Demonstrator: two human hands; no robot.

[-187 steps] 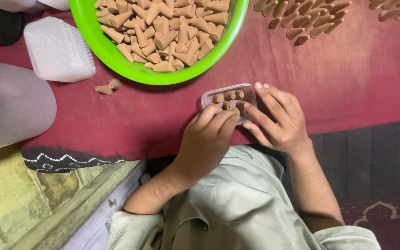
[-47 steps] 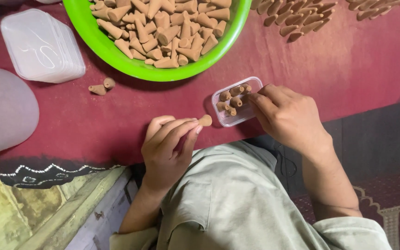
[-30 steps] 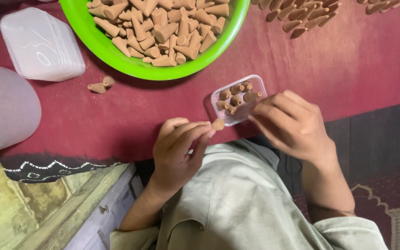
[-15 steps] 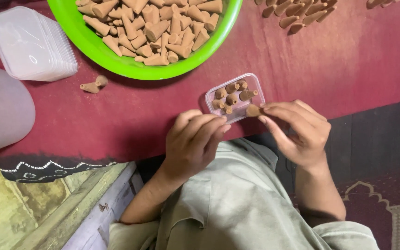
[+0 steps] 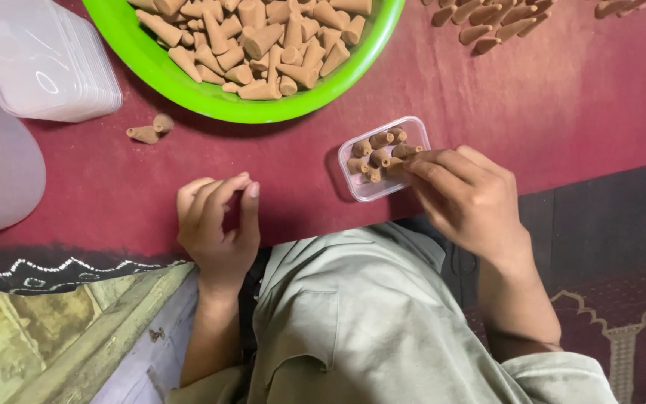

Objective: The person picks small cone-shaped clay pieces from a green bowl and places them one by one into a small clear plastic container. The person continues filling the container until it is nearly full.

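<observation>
Stack of clear lids [image 5: 42, 63] far left of my fingers; two stray cones [image 5: 151, 129] just above my left hand [image 5: 214, 224], fingers loosely curled, holding nothing; green bowl [image 5: 218, 97] of cones beyond, within reach; small clear box [image 5: 384, 157], part-filled, at my right hand [image 5: 469, 198], fingertips pinched on a cone at its edge.
</observation>
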